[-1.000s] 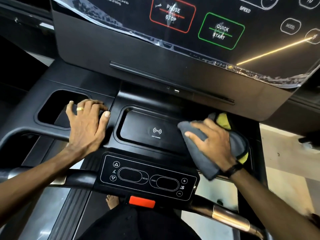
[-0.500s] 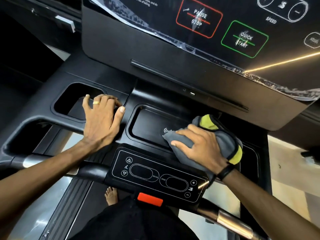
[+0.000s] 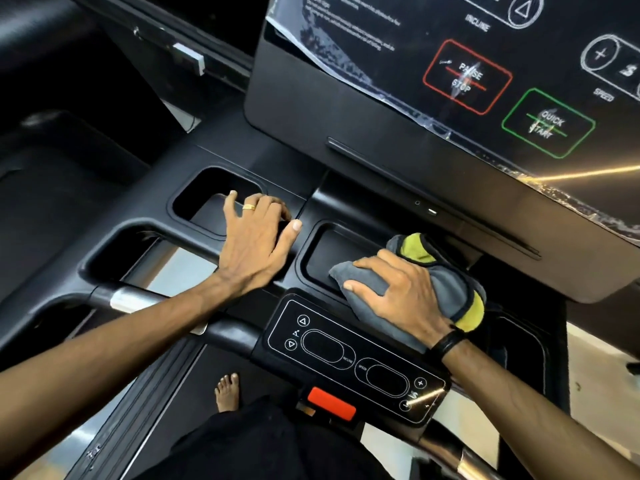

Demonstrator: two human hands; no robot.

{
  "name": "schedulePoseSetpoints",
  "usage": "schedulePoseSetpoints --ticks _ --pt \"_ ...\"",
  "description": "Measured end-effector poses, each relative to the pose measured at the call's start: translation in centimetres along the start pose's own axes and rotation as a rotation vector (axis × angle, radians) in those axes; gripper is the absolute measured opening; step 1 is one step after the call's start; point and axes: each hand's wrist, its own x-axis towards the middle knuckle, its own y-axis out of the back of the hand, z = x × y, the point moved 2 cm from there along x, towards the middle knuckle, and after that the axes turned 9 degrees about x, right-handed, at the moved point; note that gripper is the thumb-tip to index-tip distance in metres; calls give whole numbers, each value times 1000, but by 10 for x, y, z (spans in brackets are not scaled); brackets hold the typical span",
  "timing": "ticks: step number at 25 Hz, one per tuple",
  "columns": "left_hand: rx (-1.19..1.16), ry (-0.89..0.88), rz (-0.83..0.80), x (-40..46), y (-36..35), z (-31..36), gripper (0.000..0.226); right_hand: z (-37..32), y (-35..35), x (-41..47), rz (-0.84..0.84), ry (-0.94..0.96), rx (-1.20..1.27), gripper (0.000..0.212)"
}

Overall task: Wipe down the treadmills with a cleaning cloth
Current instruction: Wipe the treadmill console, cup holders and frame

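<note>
I am partway through: my right hand (image 3: pixel 398 299) presses the cloth (image 3: pixel 446 282) into the tray (image 3: pixel 311 258), fingers spread over it and curled on its edge; screen (image 3: pixel 485 81) and keypad (image 3: pixel 353 358) seem left. My left hand (image 3: pixel 258 240) rests flat, fingers straight, on the console (image 3: pixel 138 233)

"PAUSE STOP", "QUICK START", "INCLINE", "SPEED" on console screen (image 3: pixel 485 81), "INCLINE", "SPEED" on handlebar control panel (image 3: pixel 353 362)

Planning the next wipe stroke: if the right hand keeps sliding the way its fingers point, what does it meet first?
Probably the left wall of the charging tray; the right hand presses the cloth there, fingers pointing left.
</note>
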Motion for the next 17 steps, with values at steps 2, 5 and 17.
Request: schedulePoseSetpoints --ticks 2,5,17 --pt "-1 0 0 0 0 -1 51 0 0 0 2 -5 6 33" --pt "-17 -9 11 -1 -1 -2 49 -1 -1 2 -4 -3 17 33" --pt "-144 23 -19 3 -4 -8 53 -26 -12 33 -82 27 23 37"
